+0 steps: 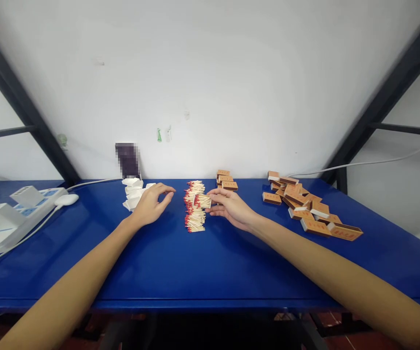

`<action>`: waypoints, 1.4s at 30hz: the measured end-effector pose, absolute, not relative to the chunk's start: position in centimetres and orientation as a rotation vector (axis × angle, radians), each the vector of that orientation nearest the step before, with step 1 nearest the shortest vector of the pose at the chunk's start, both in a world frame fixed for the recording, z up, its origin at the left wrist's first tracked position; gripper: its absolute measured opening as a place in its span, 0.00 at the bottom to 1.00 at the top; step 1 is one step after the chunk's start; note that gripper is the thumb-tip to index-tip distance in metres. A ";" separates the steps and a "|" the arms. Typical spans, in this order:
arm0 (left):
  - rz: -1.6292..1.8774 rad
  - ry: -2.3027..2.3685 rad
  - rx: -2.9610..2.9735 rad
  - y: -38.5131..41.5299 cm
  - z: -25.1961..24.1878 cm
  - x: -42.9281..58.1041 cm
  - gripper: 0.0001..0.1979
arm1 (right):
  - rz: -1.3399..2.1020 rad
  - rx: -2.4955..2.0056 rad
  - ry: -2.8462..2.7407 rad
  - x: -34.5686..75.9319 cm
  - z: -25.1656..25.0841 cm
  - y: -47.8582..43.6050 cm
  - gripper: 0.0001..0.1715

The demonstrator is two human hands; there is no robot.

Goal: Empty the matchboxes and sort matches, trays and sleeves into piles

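Observation:
In my right hand [231, 205] is a small white matchbox tray [203, 201] with red-tipped matches in it, gripped at its right end between thumb and fingers. It is held over a long row of loose matches [195, 221], red heads to the left, on the blue table. My left hand [154, 201] hovers left of the row with thumb and forefinger apart and nothing visible between them. Beside and partly behind it lies a heap of white matchbox trays [133, 192]. A few orange matchboxes [227, 183] are stacked behind my right hand.
A loose pile of orange matchbox sleeves [300, 199] spreads over the right side of the blue table [180, 272]. On the left sits a white power strip [31, 214] with plugs and cables. A pixelated dark object [127, 160] leans on the back wall.

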State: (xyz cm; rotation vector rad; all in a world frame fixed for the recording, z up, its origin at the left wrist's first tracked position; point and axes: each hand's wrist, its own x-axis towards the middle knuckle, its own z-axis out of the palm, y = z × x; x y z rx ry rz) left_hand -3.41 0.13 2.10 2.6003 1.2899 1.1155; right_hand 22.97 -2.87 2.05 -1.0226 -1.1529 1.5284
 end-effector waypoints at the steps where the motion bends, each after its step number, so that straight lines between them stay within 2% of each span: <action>1: 1.142 1.295 2.583 0.2 2.0 -3.4 0.14 | 1.508 -1.039 -1.160 22.7 2.1 -2.6 0.03; 8: 1.028 1.247 2.706 -0.7 1.6 -2.2 0.15 | 1.391 -1.069 -1.269 21.7 1.4 -1.0 0.05; 16: 0.941 1.148 2.773 -1.3 1.1 -1.1 0.17 | 1.182 -0.991 -1.494 21.7 0.6 -0.9 0.13; 31: 0.870 1.174 2.769 -1.5 1.2 -1.1 0.15 | 0.921 -0.885 -1.793 22.1 0.0 -1.4 0.07; 38: 0.862 1.156 2.730 -1.6 1.1 -1.1 0.17 | 0.996 -0.831 -1.634 21.8 0.2 -1.5 0.10; 42: 0.974 1.083 2.710 -1.8 1.3 -1.0 0.20 | 1.051 -0.824 -1.560 21.4 0.9 -1.9 0.13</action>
